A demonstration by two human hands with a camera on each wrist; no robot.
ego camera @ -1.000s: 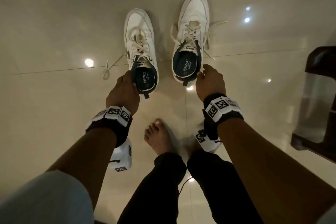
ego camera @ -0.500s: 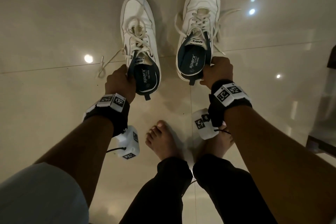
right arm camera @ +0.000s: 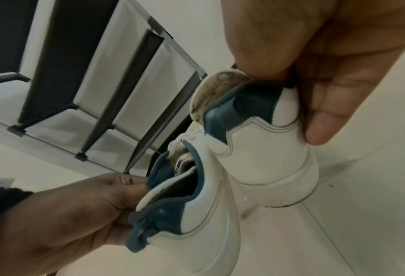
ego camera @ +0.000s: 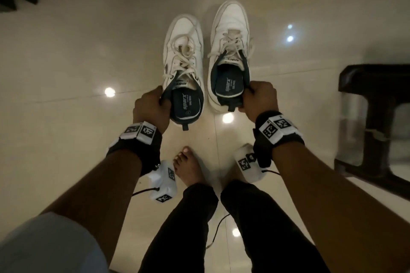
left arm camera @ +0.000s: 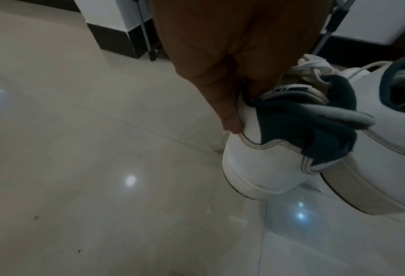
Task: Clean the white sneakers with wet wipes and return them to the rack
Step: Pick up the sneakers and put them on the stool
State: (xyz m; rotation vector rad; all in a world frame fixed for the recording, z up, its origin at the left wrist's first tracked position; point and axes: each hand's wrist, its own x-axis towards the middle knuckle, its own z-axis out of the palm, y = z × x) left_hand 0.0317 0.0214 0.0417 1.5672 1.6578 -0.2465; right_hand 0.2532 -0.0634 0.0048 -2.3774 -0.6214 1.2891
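Two white sneakers with dark blue linings hang above the tiled floor, toes pointing away from me. My left hand [ego camera: 153,104] grips the collar of the left sneaker [ego camera: 183,51], thumb on the outer heel [left arm camera: 262,149]. My right hand [ego camera: 257,95] pinches the heel collar of the right sneaker [ego camera: 230,35]; in the right wrist view its fingers [right arm camera: 319,112] curl round the heel [right arm camera: 267,153], with the left sneaker [right arm camera: 191,224] and left hand [right arm camera: 78,205] below. The heels are off the floor. No wipes are in view.
A dark metal shoe rack [right arm camera: 97,89] stands ahead by the wall, its legs visible [left arm camera: 149,37]. A dark low table with a glass shelf [ego camera: 375,117] is at the right. My bare feet [ego camera: 188,168] stand on the glossy floor [ego camera: 66,73].
Both hands have closed on the sneakers' heel collars and lifted them off the floor. The view has tipped forward, bringing dark furniture into sight at the top.
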